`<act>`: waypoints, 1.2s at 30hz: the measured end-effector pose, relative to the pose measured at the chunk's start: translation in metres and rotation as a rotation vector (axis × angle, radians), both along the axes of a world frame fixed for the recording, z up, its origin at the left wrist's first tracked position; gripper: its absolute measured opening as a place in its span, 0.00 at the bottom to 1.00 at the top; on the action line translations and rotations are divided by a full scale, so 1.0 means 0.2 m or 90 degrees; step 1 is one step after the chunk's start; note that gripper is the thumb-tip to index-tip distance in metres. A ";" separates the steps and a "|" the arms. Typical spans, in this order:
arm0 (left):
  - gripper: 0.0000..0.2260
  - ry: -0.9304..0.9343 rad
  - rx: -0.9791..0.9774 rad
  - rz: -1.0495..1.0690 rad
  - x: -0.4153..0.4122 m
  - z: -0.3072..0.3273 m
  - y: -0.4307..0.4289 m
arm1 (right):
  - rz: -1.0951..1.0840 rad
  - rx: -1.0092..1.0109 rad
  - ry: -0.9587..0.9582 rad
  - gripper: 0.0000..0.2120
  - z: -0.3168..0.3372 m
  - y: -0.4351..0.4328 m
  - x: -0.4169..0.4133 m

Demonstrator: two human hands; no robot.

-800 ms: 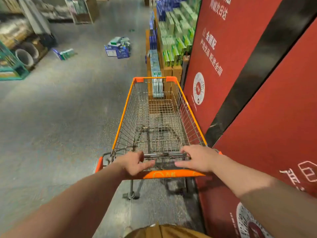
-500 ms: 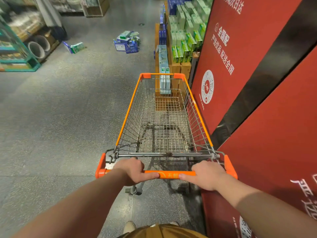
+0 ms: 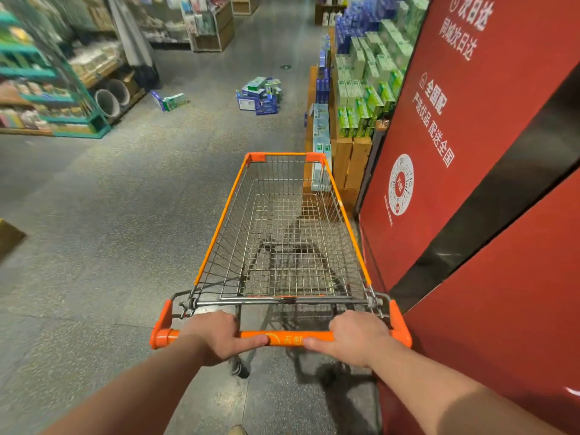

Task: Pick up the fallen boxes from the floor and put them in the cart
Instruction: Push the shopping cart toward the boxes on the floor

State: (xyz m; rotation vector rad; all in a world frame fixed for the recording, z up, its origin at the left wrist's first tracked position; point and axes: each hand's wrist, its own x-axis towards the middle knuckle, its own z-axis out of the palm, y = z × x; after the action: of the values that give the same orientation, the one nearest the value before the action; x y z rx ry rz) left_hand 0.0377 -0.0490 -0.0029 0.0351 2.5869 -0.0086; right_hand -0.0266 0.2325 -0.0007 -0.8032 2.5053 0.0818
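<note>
An empty wire shopping cart (image 3: 219,227) with orange rim stands in front of me in a store aisle. My left hand (image 3: 219,335) and my right hand (image 3: 356,337) both grip its orange handle bar (image 3: 288,337). Far ahead on the grey floor lies a heap of blue and green boxes (image 3: 259,95), left of the shelf end. A second small group of fallen boxes (image 3: 171,101) lies further left, near the racks.
A red wall panel (image 3: 470,152) runs close along the cart's right side. Wooden shelves (image 3: 348,158) stacked with green and blue boxes stand ahead right. Teal racks (image 3: 47,89) and round tubs (image 3: 108,102) line the left. Grey floor (image 3: 125,199) stretches ahead and left.
Both hands dropped from the cart's rear wire edge to its handle bar. The cart rolled forward along the aisle, and the fallen boxes look nearer.
</note>
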 end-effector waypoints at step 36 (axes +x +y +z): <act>0.43 0.076 -0.045 0.105 -1.10 -0.03 -2.10 | 0.117 -0.013 0.025 0.50 -0.08 -2.23 -1.46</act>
State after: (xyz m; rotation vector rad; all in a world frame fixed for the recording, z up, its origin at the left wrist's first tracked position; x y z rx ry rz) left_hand -0.1826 -0.4686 -0.0094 -0.2116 2.6983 -0.0427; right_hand -0.3188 -0.2131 -0.0174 -1.0485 2.4663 0.1369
